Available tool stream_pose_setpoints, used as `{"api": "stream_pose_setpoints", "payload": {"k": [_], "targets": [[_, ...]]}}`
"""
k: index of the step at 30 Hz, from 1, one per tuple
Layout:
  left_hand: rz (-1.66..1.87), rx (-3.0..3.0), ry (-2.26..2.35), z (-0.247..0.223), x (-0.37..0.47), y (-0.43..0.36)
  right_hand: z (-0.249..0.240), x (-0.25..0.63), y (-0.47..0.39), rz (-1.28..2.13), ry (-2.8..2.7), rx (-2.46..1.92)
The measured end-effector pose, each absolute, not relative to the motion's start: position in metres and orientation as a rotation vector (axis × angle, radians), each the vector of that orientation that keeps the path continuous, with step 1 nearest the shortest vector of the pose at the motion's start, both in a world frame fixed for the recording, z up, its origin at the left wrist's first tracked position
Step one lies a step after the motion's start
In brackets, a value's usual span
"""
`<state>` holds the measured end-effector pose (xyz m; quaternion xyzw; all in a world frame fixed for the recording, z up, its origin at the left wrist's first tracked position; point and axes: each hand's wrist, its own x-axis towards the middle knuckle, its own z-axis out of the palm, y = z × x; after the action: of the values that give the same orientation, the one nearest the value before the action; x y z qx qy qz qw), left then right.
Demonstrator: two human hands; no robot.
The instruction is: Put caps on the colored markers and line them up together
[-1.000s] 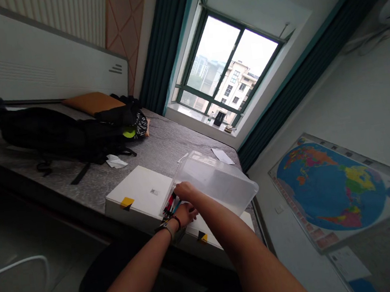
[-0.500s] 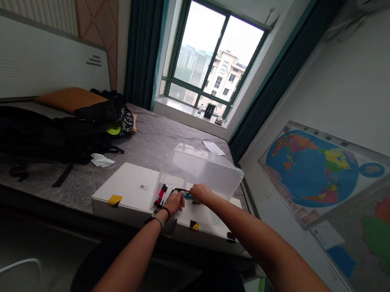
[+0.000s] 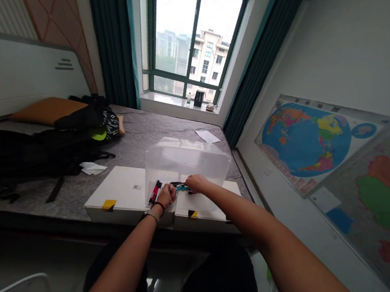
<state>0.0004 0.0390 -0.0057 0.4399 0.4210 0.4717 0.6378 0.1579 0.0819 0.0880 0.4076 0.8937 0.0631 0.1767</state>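
Both left hand (image 3: 167, 195) and right hand (image 3: 197, 183) seem clamped on slim black-and-blue pens (image 3: 179, 185), probably gathering them; next needs steady fingers.

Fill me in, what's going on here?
A person's curled left hand and right hand are at opposite ends of some dark and blue pen-like items, at a clear plastic bin. Their exact grips are hidden. Red and black pens lie beside the left hand, and the bin sits on two white boxes.
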Motion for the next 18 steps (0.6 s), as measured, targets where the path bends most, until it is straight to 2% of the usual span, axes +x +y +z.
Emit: {"api": "stream_pose_setpoints", "payload": {"k": [10, 18], "targets": [[1.231, 0.820, 0.857, 0.000, -0.001, 0.033, 0.083, 0.173, 0.069, -0.009, 2.663, 1.358], [1.212, 0.919, 0.941, -0.003, 0.002, 0.034, 0.038, 0.183, 0.028, -0.234, 2.904, 2.067]]}}
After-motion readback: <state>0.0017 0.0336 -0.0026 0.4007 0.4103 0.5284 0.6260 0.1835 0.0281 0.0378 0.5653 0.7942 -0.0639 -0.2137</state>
